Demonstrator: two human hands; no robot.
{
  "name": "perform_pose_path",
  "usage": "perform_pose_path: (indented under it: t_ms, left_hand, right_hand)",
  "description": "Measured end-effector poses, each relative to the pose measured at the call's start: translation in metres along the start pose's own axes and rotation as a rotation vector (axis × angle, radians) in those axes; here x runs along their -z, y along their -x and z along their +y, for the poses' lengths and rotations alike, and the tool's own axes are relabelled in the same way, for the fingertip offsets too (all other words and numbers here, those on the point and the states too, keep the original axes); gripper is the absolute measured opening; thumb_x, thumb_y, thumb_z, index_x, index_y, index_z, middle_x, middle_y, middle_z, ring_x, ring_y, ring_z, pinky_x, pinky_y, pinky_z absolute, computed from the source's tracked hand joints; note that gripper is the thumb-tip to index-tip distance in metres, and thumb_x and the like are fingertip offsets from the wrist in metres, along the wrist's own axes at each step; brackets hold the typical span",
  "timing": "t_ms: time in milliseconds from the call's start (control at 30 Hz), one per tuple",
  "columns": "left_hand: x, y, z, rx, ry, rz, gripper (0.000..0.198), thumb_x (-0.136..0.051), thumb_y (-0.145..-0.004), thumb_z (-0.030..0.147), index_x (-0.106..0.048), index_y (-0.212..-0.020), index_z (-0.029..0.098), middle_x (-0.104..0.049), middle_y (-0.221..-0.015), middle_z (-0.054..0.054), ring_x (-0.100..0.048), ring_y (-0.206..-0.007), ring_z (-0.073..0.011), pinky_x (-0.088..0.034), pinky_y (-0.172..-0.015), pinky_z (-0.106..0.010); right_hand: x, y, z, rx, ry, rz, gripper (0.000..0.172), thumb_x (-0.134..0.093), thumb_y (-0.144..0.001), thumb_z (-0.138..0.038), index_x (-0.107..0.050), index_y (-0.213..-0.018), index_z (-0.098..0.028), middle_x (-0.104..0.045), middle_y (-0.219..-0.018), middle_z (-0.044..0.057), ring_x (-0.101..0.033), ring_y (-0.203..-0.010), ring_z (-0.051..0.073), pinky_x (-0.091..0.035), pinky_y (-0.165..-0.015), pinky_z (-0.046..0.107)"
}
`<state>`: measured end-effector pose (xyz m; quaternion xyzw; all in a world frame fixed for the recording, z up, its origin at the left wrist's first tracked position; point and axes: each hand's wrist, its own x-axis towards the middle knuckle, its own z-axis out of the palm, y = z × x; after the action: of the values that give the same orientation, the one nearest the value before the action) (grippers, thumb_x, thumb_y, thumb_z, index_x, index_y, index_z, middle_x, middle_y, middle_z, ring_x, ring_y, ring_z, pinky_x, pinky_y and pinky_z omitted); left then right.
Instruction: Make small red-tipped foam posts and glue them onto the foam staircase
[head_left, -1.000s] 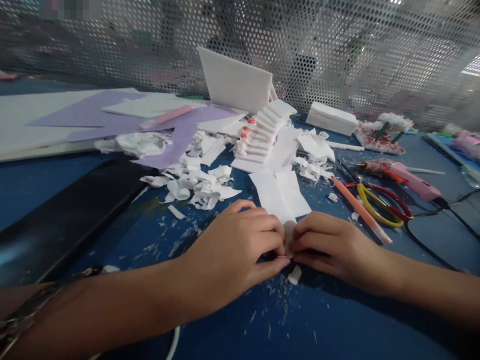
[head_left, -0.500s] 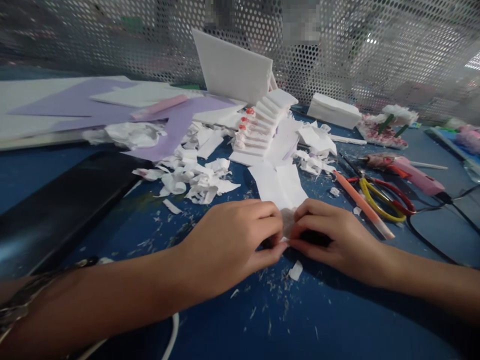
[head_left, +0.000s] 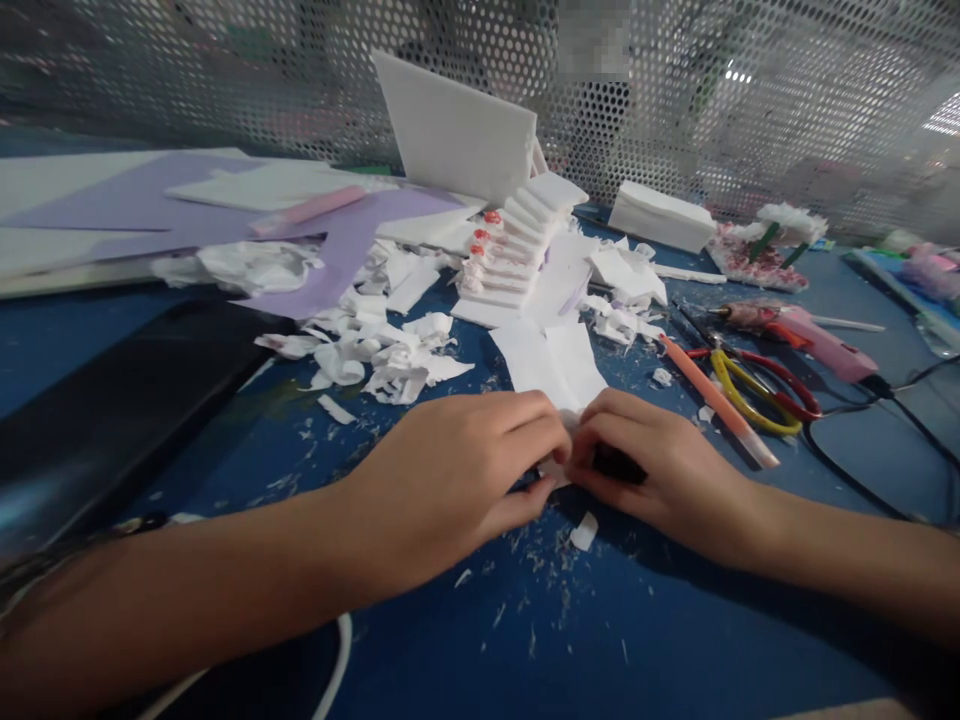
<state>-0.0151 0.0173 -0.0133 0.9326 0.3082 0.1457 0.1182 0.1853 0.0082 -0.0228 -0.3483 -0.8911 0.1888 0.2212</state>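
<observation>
My left hand (head_left: 480, 460) and my right hand (head_left: 652, 465) meet over the near end of a creased white paper strip (head_left: 551, 360). The fingers of both are curled and closed on a small white bit of that paper, partly hidden between the fingertips. The strip's far end reaches a white stepped model (head_left: 517, 250) with small red pieces along its left side. A loose white scrap (head_left: 584, 532) lies just below my right fingertips.
White paper scraps (head_left: 405, 360) litter the blue table. A black flat device (head_left: 127, 410) lies left, white and purple sheets (head_left: 187, 200) behind it. At right are an orange marker (head_left: 716, 400), scissors (head_left: 757, 395) and a pink glue gun (head_left: 817, 335) with a cord.
The left thumb has drawn back slightly from the right fingertips, baring more white paper between the hands. The whole view has shifted a little.
</observation>
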Motion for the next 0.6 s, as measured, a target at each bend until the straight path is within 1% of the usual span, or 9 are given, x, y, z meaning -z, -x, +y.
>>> perform_pose_path:
  t_ms: [67,200,300,400,600]
  left_hand:
    - [0.001,0.001,0.000,-0.044,-0.017,-0.018,0.009,-0.053,-0.082,0.023,-0.060,-0.085,0.018,-0.061,-0.087,-0.002,-0.057,-0.075,-0.0175,-0.040,-0.064,-0.029]
    - [0.001,0.002,-0.003,-0.075,-0.034,-0.018,0.014,-0.061,-0.079,0.031,-0.062,-0.085,0.019,-0.063,-0.084,-0.001,-0.058,-0.075,-0.0200,-0.041,-0.066,-0.032]
    - [0.001,0.002,-0.003,-0.066,-0.041,-0.009,0.013,-0.063,-0.078,0.029,-0.062,-0.085,0.018,-0.064,-0.082,-0.001,-0.059,-0.074,-0.0205,-0.041,-0.066,-0.033]
    - [0.001,0.003,-0.001,-0.085,-0.058,0.002,0.012,-0.061,-0.079,0.028,-0.063,-0.086,0.018,-0.064,-0.084,-0.001,-0.060,-0.074,-0.0206,-0.042,-0.066,-0.034]
    - [0.000,0.003,-0.002,-0.105,-0.059,0.047,0.012,-0.061,-0.080,0.027,-0.063,-0.088,0.018,-0.065,-0.086,-0.001,-0.060,-0.074,-0.0197,-0.043,-0.064,-0.033]
  right_hand:
    - [0.000,0.000,0.000,0.025,0.011,0.005,0.007,-0.054,-0.083,-0.018,-0.054,-0.078,-0.013,-0.052,-0.078,0.002,-0.049,-0.070,0.008,-0.042,-0.063,0.019]
    - [0.002,-0.001,0.003,0.056,-0.012,-0.027,0.007,-0.052,-0.084,-0.017,-0.055,-0.078,-0.014,-0.053,-0.080,0.003,-0.051,-0.074,0.009,-0.042,-0.066,0.020]
    - [0.006,-0.002,0.006,0.080,-0.070,-0.088,0.010,-0.051,-0.085,-0.016,-0.060,-0.083,-0.014,-0.053,-0.084,0.003,-0.052,-0.077,0.009,-0.043,-0.069,0.020]
    - [0.010,-0.003,0.009,0.092,-0.088,-0.136,0.012,-0.052,-0.086,-0.019,-0.063,-0.087,-0.016,-0.053,-0.087,0.004,-0.053,-0.079,0.008,-0.044,-0.073,0.019]
    - [0.010,-0.001,0.008,0.076,-0.082,-0.122,0.012,-0.053,-0.085,-0.019,-0.064,-0.084,-0.014,-0.054,-0.086,0.004,-0.055,-0.078,0.008,-0.045,-0.072,0.019]
